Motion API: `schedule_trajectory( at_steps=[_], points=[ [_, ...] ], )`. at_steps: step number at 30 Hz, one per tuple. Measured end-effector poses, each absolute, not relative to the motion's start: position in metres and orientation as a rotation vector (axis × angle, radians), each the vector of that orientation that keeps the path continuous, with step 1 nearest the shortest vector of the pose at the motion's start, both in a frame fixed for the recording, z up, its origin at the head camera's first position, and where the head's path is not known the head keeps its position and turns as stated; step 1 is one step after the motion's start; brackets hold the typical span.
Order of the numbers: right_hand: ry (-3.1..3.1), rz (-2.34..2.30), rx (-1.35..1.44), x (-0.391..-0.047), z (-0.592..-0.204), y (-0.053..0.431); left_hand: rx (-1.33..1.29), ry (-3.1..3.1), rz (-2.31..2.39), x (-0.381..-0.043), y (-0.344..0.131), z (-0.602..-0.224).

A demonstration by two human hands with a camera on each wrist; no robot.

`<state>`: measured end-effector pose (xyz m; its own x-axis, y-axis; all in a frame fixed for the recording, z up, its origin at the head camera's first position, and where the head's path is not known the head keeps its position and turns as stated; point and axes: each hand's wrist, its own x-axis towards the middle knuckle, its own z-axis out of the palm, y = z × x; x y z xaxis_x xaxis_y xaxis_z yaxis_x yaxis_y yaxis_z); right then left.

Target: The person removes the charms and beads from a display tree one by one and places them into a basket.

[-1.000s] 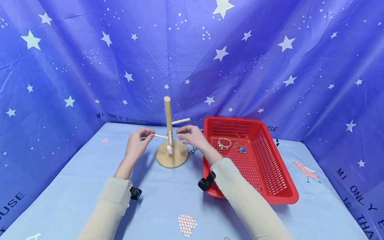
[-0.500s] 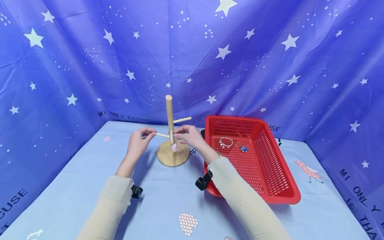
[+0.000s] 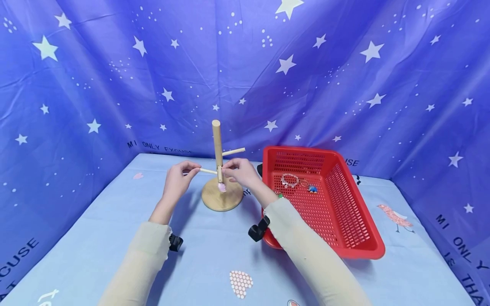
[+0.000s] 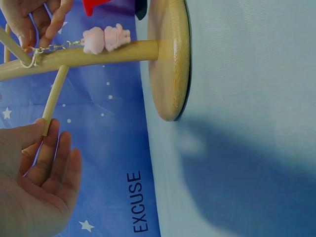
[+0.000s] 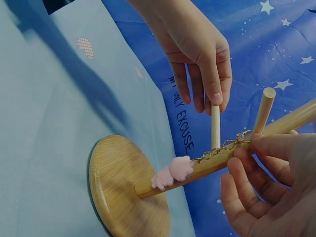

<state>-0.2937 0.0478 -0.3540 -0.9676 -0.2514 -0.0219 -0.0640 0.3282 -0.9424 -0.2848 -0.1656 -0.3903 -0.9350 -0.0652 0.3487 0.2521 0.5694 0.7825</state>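
Note:
A wooden stand with a round base and several side pegs stands upright on the table. My left hand pinches the tip of its left peg between thumb and forefinger. From the front peg hangs a keychain with a pink animal-like figure; its ring loops round the peg close to the post. Thumb and fingers of my right hand pinch at that ring, right at the peg's foot. The gold chain runs down along the post.
Right of the stand sits a red perforated basket. A beaded bracelet, a keychain with a blue charm and a small green thing lie inside. A starry blue curtain rises behind the table.
My right hand has come slightly left, from beside the stand to the keychain's ring on the front peg. The left hand keeps its pinch on the left peg.

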Motion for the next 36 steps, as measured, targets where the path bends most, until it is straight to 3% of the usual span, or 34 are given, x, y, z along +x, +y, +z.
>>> schedule_trajectory(
  at_steps=[36],
  points=[
    [2.445,-1.574,-0.308,-0.274,-0.342,0.059,-0.133,-2.495,-1.290,-0.281,-0.165,-0.388]
  ],
)
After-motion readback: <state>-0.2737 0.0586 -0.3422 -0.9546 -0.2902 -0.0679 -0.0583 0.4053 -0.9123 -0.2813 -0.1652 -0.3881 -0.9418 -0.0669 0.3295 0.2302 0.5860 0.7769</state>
